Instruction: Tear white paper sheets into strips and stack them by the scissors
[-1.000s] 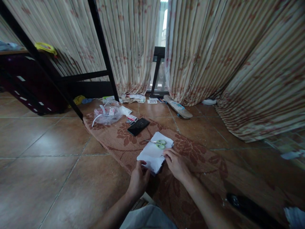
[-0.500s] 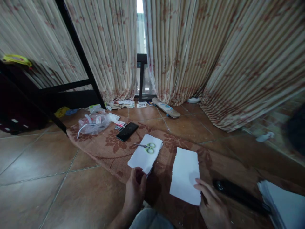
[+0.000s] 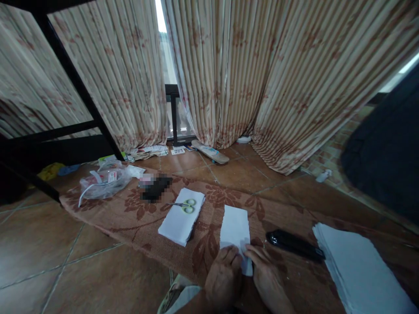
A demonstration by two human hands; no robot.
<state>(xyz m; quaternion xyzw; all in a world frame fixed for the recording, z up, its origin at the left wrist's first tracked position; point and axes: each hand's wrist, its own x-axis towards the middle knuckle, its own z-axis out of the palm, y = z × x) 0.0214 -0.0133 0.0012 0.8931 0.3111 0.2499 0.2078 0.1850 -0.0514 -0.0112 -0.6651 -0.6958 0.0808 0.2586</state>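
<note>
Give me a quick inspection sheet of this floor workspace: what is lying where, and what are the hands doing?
Surface: patterned brown mat spread on tiled floor.
Job's things: single white paper sheet lying flat on the mat; both hands at its near edge.
Clutter: small paper stack with green-handled scissors on top; black stapler; large paper stack at right; plastic bag; skateboard by the curtains.
Hands: left hand and right hand pinch the sheet's near edge, close together.
Cables: nothing seen.
Surroundings: striped floral curtains, black metal frame, dark object at right.
</note>
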